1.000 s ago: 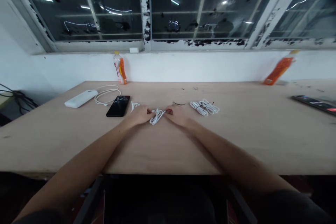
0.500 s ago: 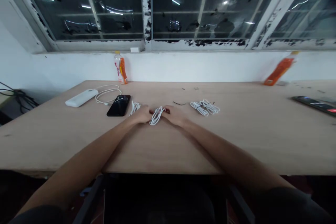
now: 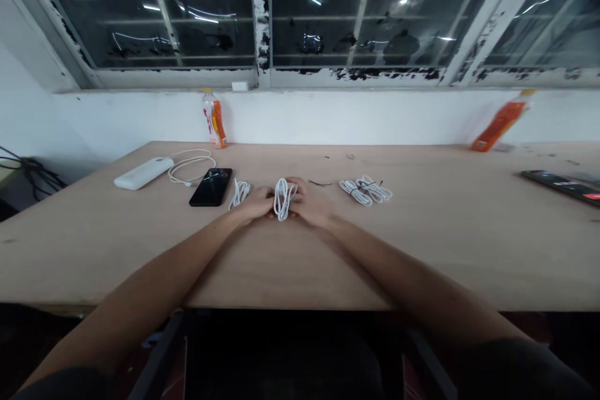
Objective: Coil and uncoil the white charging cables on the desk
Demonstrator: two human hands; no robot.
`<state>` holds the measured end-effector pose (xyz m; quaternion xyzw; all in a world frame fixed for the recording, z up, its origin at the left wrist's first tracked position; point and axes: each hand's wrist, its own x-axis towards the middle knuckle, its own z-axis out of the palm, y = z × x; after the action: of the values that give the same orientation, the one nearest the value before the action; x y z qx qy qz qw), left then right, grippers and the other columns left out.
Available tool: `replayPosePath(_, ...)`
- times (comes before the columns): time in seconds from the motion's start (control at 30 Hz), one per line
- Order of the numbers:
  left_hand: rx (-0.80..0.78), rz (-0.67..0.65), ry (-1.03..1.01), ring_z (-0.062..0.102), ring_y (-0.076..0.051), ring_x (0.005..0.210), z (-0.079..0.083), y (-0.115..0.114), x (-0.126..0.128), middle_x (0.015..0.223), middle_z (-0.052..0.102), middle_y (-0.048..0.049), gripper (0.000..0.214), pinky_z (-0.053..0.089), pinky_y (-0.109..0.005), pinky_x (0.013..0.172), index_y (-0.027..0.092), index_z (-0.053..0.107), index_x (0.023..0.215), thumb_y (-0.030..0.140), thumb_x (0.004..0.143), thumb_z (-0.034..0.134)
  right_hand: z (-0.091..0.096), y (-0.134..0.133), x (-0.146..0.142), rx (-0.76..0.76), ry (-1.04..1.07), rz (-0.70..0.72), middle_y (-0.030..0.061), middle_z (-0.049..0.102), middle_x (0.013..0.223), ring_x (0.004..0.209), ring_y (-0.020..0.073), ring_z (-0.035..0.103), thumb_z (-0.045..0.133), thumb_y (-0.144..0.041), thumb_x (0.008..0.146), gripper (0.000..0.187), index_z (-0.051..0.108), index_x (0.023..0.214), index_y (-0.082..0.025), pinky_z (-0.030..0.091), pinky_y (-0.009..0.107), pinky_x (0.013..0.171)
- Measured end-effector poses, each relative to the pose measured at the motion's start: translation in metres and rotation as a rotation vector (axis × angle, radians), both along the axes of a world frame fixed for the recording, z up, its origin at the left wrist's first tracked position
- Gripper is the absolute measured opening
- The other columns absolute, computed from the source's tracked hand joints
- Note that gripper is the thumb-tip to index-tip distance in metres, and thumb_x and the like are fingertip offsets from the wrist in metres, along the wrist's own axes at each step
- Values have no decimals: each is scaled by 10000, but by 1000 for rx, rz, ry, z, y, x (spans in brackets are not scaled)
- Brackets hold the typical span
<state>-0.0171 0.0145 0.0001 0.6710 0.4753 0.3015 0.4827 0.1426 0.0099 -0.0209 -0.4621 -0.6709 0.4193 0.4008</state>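
Note:
A coiled white cable (image 3: 282,200) stands upright between my two hands, just above the wooden table. My left hand (image 3: 259,202) grips its left side with bent fingers. From the other side my right hand (image 3: 307,201) holds it, thumb and fingers around the loops. The fingertips are partly hidden behind the coil. Another white cable bundle (image 3: 240,192) lies just left of my left hand. To the right, two coiled white cables (image 3: 365,190) rest side by side, with dark ties around them. Some thin black ties (image 3: 320,184) lie behind my right hand.
A black phone (image 3: 210,187) and a white power bank (image 3: 144,173) with a looped cable lie on the left. Drink bottles (image 3: 215,120) stand near the wall, one at left and another (image 3: 501,122) at right. A dark device (image 3: 562,186) lies far right on the table (image 3: 300,269).
The coil between my hands has turned from a slant to nearly upright. My right hand's fingers have shifted around its upper right side. The other things stay put.

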Motion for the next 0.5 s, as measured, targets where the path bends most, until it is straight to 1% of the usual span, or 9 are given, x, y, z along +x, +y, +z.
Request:
replayPosePath(0.07,3,19,-18,542,-99,497,-2,2,1,656,656,-48,281,394,-189,447,101,651,858,368,782,611,-4,3,-2,-72,143,-67,68,648,1094,680,133,637,620,-99,663,705,387,1314,-235,510,233,545)
replayPosePath(0.13,28,53,-2,565,-107,526,-3,5,0,680,663,-56,249,407,-187,454,102,642,858,339,799,589,-4,8,2,-112,226,-120,69,659,1062,700,133,637,618,-68,639,703,404,1292,-215,509,230,566)
replayPosePath(0.2,68,110,60,569,-108,528,0,7,-3,667,659,-48,209,402,-181,445,112,637,836,309,804,575,-1,12,10,-126,214,-147,71,683,997,711,139,638,613,-79,665,620,441,1252,-186,499,226,568)
replayPosePath(0.33,175,181,260,523,-92,450,11,5,-9,561,611,-13,177,360,-179,423,134,631,692,253,793,547,9,18,31,-164,115,-235,96,714,900,608,131,610,549,-169,805,424,456,1218,-141,474,231,527)
replayPosePath(0.4,225,192,320,507,-89,425,16,2,-11,512,584,-4,229,348,-186,428,143,612,617,250,800,527,13,18,38,-183,160,-242,101,716,877,608,137,621,501,-204,857,320,474,1170,-142,493,241,549)
replayPosePath(0.5,256,231,378,486,-99,396,21,-1,-13,419,513,5,342,333,-203,435,154,580,543,321,831,500,14,19,43,-206,254,-209,99,708,848,614,153,650,470,-251,891,191,515,1051,-156,516,255,550)
